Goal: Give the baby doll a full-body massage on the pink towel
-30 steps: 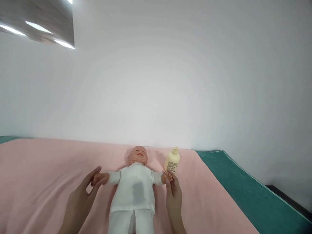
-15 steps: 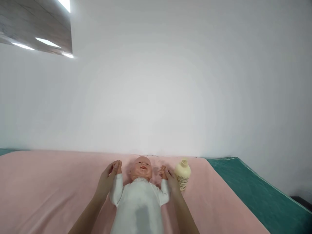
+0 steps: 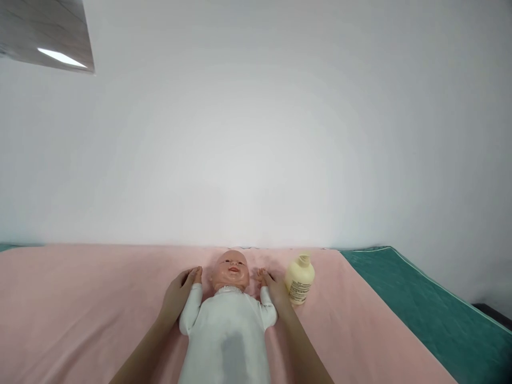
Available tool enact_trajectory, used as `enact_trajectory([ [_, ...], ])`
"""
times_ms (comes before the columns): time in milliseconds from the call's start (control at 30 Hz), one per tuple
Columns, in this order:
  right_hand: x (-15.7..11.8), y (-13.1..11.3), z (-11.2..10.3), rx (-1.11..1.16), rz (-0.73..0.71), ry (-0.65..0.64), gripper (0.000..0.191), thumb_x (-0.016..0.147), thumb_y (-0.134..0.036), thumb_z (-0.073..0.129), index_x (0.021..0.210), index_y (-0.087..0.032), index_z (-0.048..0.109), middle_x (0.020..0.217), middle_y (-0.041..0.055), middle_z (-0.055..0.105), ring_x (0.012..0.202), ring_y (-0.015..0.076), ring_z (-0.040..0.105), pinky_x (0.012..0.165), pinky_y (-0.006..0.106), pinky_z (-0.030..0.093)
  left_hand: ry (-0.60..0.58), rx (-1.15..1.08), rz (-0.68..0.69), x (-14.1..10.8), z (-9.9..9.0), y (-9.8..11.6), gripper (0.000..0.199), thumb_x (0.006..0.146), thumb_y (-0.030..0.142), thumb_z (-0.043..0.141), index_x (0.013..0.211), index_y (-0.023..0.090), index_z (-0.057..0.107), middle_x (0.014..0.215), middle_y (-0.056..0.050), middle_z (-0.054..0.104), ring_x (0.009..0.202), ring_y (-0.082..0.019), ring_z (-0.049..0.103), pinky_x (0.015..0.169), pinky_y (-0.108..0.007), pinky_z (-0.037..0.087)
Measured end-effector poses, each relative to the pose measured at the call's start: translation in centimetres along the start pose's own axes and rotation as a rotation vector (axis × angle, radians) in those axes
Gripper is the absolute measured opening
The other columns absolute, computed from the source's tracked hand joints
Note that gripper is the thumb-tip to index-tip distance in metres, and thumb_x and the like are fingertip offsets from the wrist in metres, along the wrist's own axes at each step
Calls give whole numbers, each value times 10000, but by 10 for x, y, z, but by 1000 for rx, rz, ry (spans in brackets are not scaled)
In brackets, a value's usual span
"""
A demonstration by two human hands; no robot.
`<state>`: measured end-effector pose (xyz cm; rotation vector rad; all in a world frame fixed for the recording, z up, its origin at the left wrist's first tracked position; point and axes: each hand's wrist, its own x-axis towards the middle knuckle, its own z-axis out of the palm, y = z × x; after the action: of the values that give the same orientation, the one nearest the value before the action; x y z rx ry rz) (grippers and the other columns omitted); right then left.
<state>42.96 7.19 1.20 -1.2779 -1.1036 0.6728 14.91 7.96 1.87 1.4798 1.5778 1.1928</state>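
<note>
A baby doll [image 3: 231, 325] in a white long-sleeved garment lies on its back on a pink cloth [image 3: 100, 298], its head toward the wall. My left hand [image 3: 178, 292] is closed at the doll's hand on the left. On the other side, my right hand [image 3: 277, 290] closes round the doll's other hand, whose small fingers show above mine. A pale yellow bottle [image 3: 300, 280] with printed text stands just right of my right hand. The doll's garment has a grey patch on its front.
Behind the cloth rises a white wall [image 3: 256, 133]. Green material [image 3: 432, 309] with a light edge shows at the right. A reflective panel [image 3: 48, 32] hangs at the upper left. Something dark sits at the far right edge.
Both doll hands are lower and a little nearer its head, with my hands still at them. The view has shifted slightly, and less of the reflective panel shows.
</note>
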Motion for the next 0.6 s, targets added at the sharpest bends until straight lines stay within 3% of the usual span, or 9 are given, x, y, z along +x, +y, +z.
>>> enact_trajectory([
  [167,-21,-33,-3,11,-104,-46,422,787,-491,620,1019,-143,685,1000,108,721,927,261,669,814,359,510,118,-138,-20,-24,-4,33,565,779,619,531,1130,185,621,1083,-107,704,963,-277,661,738,-352,532],
  [300,-46,-58,-6,-26,-188,12,373,806,-432,628,1062,-163,658,1086,106,693,1022,247,630,890,351,484,161,-186,36,-43,-16,51,533,726,598,611,1093,212,624,1151,-84,681,1025,-270,634,770,-335,527],
  [467,-87,-81,-22,-62,-159,76,370,816,-409,616,1105,-179,639,1124,96,678,1051,244,617,886,340,495,245,-25,70,-81,-46,48,530,754,562,590,1209,290,570,1188,-41,665,1059,-289,625,801,-382,516],
  [600,-132,-81,-39,-97,-54,98,463,864,-432,556,1273,-215,548,1259,80,621,1168,241,570,961,333,471,333,163,-55,-129,-64,26,533,774,585,546,1257,360,552,1092,-30,702,994,-328,657,747,-440,541],
])
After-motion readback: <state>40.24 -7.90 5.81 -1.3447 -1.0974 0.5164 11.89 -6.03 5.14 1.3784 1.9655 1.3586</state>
